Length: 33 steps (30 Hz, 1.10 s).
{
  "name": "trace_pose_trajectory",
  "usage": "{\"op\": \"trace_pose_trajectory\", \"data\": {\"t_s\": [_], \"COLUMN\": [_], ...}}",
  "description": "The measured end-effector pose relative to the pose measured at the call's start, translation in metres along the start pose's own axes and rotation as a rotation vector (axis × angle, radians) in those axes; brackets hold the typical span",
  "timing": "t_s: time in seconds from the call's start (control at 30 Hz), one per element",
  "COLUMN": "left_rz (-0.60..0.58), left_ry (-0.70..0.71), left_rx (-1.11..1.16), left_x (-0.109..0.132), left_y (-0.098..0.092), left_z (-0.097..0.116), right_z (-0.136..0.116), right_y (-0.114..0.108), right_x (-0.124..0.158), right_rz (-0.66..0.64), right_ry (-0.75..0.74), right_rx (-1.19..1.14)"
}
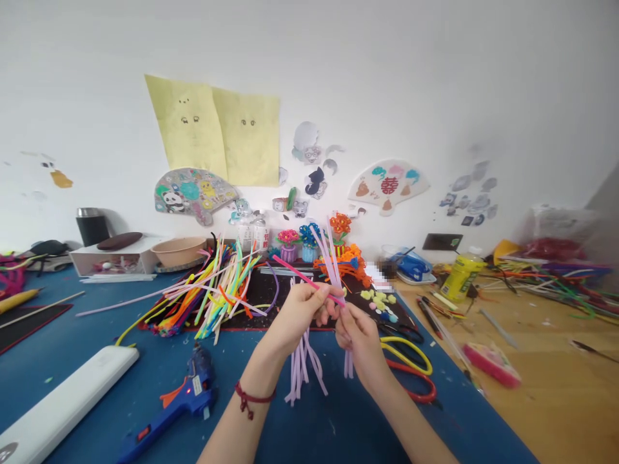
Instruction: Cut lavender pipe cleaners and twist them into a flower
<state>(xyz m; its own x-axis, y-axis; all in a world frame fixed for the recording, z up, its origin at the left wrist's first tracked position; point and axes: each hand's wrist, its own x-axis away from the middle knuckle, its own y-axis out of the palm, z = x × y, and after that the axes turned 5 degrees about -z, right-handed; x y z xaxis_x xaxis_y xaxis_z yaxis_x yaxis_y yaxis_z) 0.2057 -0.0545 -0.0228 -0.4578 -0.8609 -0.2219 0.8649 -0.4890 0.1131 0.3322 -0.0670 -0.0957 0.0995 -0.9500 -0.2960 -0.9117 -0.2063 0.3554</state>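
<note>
Head view: our left hand (308, 304), thumb pressed to bent fingers, pinches a pink stem (290, 269); our right hand (360, 334) is curled tight around lilac stems (332, 261), where pink crosses lilac. We judge this step as joining the two, the next move calling for a steady pinch. Across our blue table (348, 422) lie a glue gun (181, 401), mixed stems (225, 290) and scissors (430, 397); yellow sheets (246, 148), then a white fan (370, 187), hang behind.

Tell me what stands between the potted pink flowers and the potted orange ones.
In the head view, the potted blue flowers do; lavender stems at the right hand rise partly in front.
</note>
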Motion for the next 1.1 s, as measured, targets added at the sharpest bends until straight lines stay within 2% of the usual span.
{"op": "trace_pose_trajectory", "data": {"t_s": [0.13, 0.33, 0.43, 0.53, 0.73, 0.83, 0.97, 1.1], "left_rz": [-0.044, 0.066, 0.151, 0.249, 0.46, 0.508, 0.603, 0.681], "left_ry": [-0.026, 0.002, 0.012, 0.018, 0.233, 0.263, 0.274, 0.346], "left_rx": [-0.062, -0.252, -0.285, -0.41, -0.897, -1.102, -1.216, -1.286], "left_x": [0.002, 0.002, 0.004, 0.005, 0.004, 0.003, 0.003, 0.002], "left_y": [-0.003, -0.004, 0.001, 0.007, 0.009, 0.008, 0.011, 0.016], "left_z": [-0.005, -0.005, -0.004, -0.002, -0.009, -0.018, -0.025, -0.027], "right_z": [0.002, 0.003, 0.003, 0.003, 0.002, 0.003, 0.004, 0.003], "right_y": [-0.001, -0.001, 0.0, 0.001, 0.002, 0.001, -0.001, -0.003], "right_x": [0.001, 0.003, 0.005, 0.007, 0.007, 0.008, 0.008, 0.008], "right_rz": [-0.02, -0.112, -0.131, -0.141, -0.137, -0.141, -0.152, -0.183], "right_ry": [-0.004, 0.009, 0.012, 0.006, -0.017, -0.019, -0.015, -0.006], "right_rx": [-0.006, 0.011, 0.009, 0.033, 0.085, 0.108, 0.134, 0.192]}}
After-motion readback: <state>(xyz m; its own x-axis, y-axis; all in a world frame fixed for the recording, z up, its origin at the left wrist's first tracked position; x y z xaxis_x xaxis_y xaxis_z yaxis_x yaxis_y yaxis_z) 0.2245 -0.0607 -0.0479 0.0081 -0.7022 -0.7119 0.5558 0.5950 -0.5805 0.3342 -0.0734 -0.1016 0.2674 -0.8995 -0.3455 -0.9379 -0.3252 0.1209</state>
